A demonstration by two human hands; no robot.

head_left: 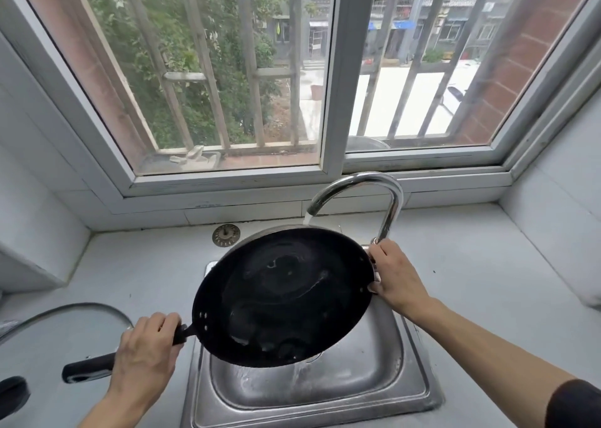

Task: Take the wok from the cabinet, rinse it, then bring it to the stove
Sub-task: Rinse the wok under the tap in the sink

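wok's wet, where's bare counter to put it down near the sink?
Bare counter right of the sink, running back to the wall tiles. A smaller bare patch lies behind the sink on the left, bordered by the loose strainer. Left front is crowded: a glass lid lies there. Both hands, left and right, hold the wok.

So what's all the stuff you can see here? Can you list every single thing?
wok: one, black, held tilted over the sink under running water
sink: one, steel, set in the counter
faucet: one, chrome, behind the wok
drain strainer: one, metal, on the counter behind the sink
glass lid: one, clear, on the counter at left
window: one, white frame, barred, above the counter
left hand: grips the wok's long handle
right hand: holds the wok's far rim
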